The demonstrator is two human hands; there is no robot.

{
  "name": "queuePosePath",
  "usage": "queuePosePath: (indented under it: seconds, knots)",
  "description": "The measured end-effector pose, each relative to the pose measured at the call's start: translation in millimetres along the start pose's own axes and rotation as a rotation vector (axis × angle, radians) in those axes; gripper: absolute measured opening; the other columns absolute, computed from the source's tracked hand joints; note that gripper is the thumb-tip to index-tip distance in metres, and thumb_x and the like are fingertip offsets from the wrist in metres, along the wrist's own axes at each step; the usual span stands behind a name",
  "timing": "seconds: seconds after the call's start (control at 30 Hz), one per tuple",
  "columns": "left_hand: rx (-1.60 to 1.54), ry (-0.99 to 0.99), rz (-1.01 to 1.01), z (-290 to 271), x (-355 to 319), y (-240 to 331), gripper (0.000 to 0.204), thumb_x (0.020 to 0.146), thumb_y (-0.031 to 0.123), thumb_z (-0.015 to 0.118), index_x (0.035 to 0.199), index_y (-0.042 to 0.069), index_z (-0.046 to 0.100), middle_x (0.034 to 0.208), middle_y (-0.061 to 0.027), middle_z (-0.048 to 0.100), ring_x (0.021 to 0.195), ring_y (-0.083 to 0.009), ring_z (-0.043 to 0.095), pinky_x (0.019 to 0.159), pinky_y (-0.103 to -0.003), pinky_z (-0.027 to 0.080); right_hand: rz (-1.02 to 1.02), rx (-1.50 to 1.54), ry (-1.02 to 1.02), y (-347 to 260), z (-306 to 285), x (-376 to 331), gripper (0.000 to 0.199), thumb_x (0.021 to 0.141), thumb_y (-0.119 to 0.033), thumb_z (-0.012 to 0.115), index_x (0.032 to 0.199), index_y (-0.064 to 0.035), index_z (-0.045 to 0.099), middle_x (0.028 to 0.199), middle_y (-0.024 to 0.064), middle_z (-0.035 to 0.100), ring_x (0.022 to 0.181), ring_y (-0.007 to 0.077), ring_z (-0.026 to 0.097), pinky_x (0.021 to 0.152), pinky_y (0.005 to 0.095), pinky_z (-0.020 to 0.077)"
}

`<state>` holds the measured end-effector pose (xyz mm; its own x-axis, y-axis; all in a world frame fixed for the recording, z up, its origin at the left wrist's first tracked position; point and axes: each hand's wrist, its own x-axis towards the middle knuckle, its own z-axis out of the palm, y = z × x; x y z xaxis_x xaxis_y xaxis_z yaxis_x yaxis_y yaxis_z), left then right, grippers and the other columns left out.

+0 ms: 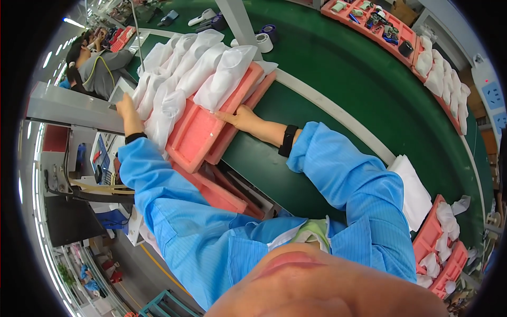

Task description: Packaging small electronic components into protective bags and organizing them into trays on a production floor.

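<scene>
A pink tray (191,138) is tilted in front of me, its near end bare. White pouch-wrapped items (182,68) lie in rows over the rest of it; what they contain is hidden. My right hand (247,120) is closed on the tray's right edge, thumb on the rim. At the far left side my left hand (128,113) is closed against the tray's edge, its fingers partly hidden by the pouches. A second pink tray (228,141) sits directly underneath.
A grey post (237,24) rises just behind the tray. Another pink tray (211,191) is lower down, near my body. White sheets (411,193) lie on the green bench (327,63) at right. More loaded trays line the right side. A co-worker (97,66) sits at far left.
</scene>
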<state>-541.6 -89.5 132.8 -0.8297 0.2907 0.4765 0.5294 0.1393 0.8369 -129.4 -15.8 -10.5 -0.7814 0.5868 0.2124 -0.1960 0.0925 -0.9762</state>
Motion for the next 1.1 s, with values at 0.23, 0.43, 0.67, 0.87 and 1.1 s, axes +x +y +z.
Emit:
queuePosePath:
  seconds: [0.23, 0.43, 0.67, 0.87, 1.1]
  knots:
    - [-0.264, -0.699, 0.907, 85, -307, 193, 0.051, 0.081, 0.013, 0.07, 0.128, 0.009, 0.051, 0.132, -0.011, 0.05, 0.12, -0.0249, 0.048, 0.096, -0.04, 0.041, -0.195, 0.263, -0.024, 31, -44, -16, 0.059, 0.085, -0.042, 0.067, 0.127, -0.0022, 0.054, 0.127, 0.0126, 0.055, 0.114, 0.0229, 0.055, 0.095, 0.0331, 0.0435]
    - [-0.319, -1.212, 1.184, 36, -426, 224, 0.041, 0.077, 0.009, 0.07, 0.116, 0.009, 0.057, 0.135, -0.0177, 0.04, 0.119, -0.0341, 0.049, 0.094, -0.041, 0.045, 0.016, -0.462, 0.082, -38, -104, -86, 0.049, 0.084, -0.034, 0.066, 0.12, -0.0007, 0.059, 0.105, 0.0105, 0.066, 0.099, 0.0232, 0.061, 0.086, 0.0321, 0.0472]
    - [-0.26, -1.504, 1.173, 50, -417, 230, 0.032, 0.08, 0.005, 0.067, 0.111, 0.008, 0.062, 0.132, -0.0174, 0.046, 0.109, -0.0332, 0.058, 0.088, -0.039, 0.049, 0.13, -0.38, 0.639, -185, -173, -355, 0.03, 0.086, -0.023, 0.063, 0.109, -0.0042, 0.062, 0.096, 0.0043, 0.068, 0.084, 0.0112, 0.061, 0.07, 0.0257, 0.0465]
    - [-0.394, -1.73, 1.412, 62, -420, 239, 0.027, 0.082, 0.0, 0.063, 0.109, 0.002, 0.063, 0.13, -0.0171, 0.05, 0.107, -0.0329, 0.059, 0.088, -0.038, 0.048, 0.066, -0.621, 1.62, -273, -13, -552, 0.03, 0.083, -0.013, 0.067, 0.108, 0.0, 0.058, 0.095, 0.0058, 0.064, 0.088, 0.0122, 0.06, 0.077, 0.0252, 0.0475]
    - [-0.519, -2.128, 1.516, 57, -502, 251, 0.023, 0.085, 0.004, 0.061, 0.108, 0.001, 0.063, 0.129, -0.0175, 0.051, 0.106, -0.0324, 0.059, 0.087, -0.038, 0.048, 0.024, -0.65, 2.837, -132, 229, -754, 0.02, 0.088, -0.019, 0.059, 0.101, -0.0039, 0.063, 0.081, 0.0048, 0.066, 0.068, 0.012, 0.061, 0.057, 0.0254, 0.0467]
